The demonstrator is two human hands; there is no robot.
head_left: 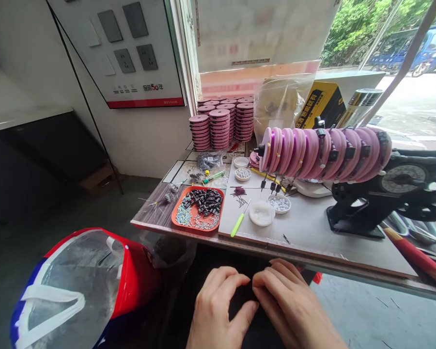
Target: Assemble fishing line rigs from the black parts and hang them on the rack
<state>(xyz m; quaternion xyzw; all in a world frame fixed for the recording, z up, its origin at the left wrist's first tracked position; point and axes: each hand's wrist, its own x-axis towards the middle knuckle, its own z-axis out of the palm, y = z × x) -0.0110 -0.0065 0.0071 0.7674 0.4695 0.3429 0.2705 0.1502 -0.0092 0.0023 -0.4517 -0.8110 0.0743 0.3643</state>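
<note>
Over dark clothing just in front of the table edge, my left hand (221, 306) and my right hand (288, 298) meet at the fingertips. The left hand's index finger and thumb bend toward the right hand's fingers. On my right hand the fingers are curled and pressed together. Anything between the fingertips is too small or hidden to name. Beyond them on the table lie a pick-like tool with a bright green handle (237, 226), a round white dish (261, 214) and an orange tray (174, 216) holding black pieces and small blue-green and silvery parts.
A black machine (370, 196) carrying a row of pink spools (308, 150) stands at the right. Stacked pink spools (220, 128) fill the back. Small bowls of white beads (279, 203) sit mid-table. An open red-and-blue bag (138, 271) stands on the floor at the left.
</note>
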